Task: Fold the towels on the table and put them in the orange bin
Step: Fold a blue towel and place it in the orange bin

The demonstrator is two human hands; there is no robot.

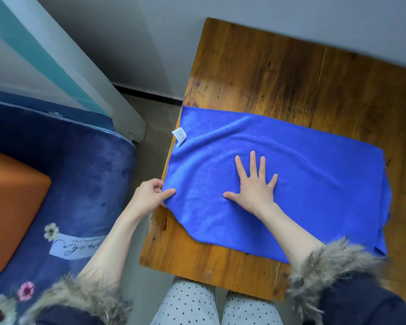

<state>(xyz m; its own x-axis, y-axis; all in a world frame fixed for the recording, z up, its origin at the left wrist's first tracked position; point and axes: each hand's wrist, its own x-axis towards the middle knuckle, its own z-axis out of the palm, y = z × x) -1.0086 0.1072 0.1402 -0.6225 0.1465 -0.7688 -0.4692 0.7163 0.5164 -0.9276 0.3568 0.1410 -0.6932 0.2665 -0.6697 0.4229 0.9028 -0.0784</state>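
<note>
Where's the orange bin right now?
In the head view, the orange bin sits at the far left edge on the dark blue floral cover, left of the wooden table.

One blue towel (291, 184), one white tag (180, 136), one wooden counter (279, 78), one orange bin (12, 202), two hands: left hand (148, 195), right hand (253, 186).

The towel (291, 174) is soft, matt cloth with a fine nap and a small woven label (180, 136). The table (279, 73) is wood — glossy, scuffed, dark-streaked. The bin (12, 195) looks smooth and matt; the cuffs (333, 261) — shaggy fur.
</note>
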